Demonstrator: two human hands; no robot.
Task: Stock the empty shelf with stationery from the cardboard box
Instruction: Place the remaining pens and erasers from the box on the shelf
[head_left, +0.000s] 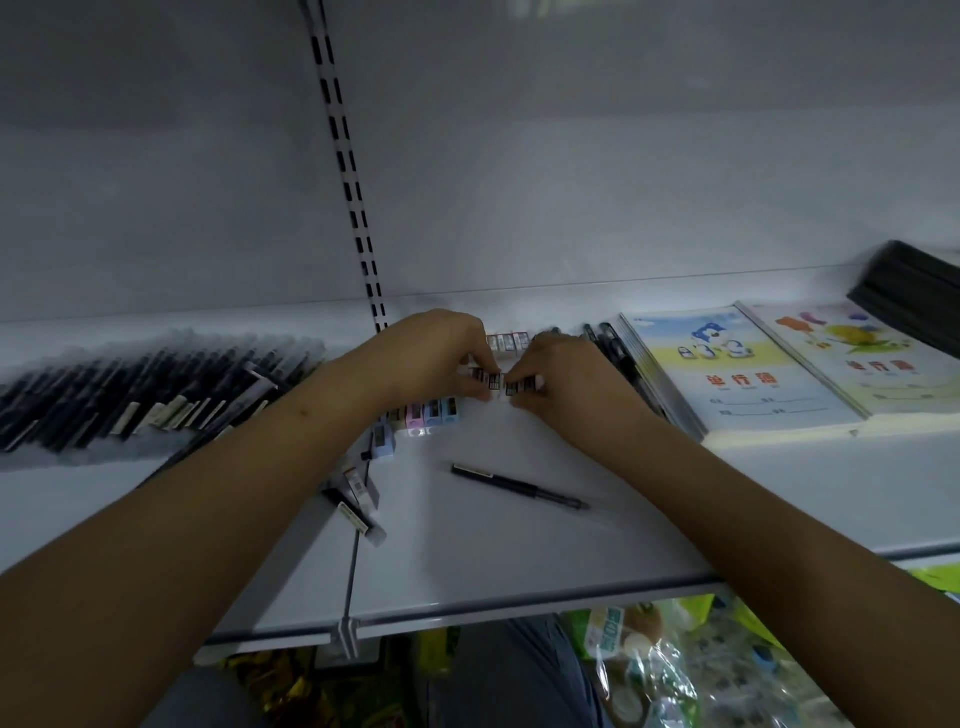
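Observation:
Both my hands meet over the middle of the white shelf (519, 551). My left hand (436, 348) pinches a small barcoded eraser (491, 381) with its fingertips. My right hand (566, 379) pinches another small eraser (521, 385) right beside it. A row of similar erasers (509, 342) stands behind my hands, and pastel pink and blue erasers (426, 413) lie in a row just in front of my left hand. The cardboard box is out of sight.
Many black pens (130, 395) lie packed on the shelf's left part. A single black pen (519, 487) lies loose in front. Exercise books (737, 369) and a dark stack (914, 296) sit at the right. A slotted upright (348, 171) and a wire divider (353, 561) split the shelf. Packaged goods (675, 670) lie below.

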